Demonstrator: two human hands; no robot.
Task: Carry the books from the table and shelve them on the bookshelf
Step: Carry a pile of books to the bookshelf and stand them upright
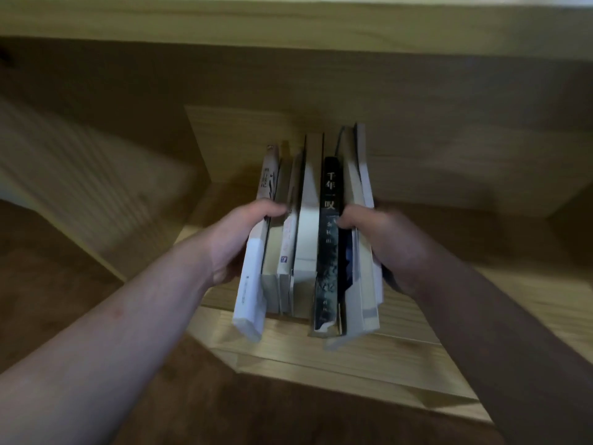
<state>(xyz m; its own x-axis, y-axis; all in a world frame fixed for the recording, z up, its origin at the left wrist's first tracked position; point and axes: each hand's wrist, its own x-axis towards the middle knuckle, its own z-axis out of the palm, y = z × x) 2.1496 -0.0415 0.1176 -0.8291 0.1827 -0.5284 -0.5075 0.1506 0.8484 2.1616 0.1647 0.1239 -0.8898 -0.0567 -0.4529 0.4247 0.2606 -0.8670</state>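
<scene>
A row of several books (308, 239) stands upright, spines toward me, on the lower board of the pale wooden bookshelf (369, 358). One has a black spine with white characters (329, 239); the others are white or cream. My left hand (237, 242) grips the left end of the row, thumb curled over the top of the outer white book (253, 284). My right hand (382, 242) grips the right end, thumb hooked over the tops beside the black spine. The books lean a little and fan out between my hands.
The shelf compartment has a wooden back wall (449, 162), a vertical divider (205, 139) just left of the books and a shelf board (288, 24) overhead. Bare shelf board stretches to the right of the books. Dark brown floor (224, 412) lies below the shelf's front edge.
</scene>
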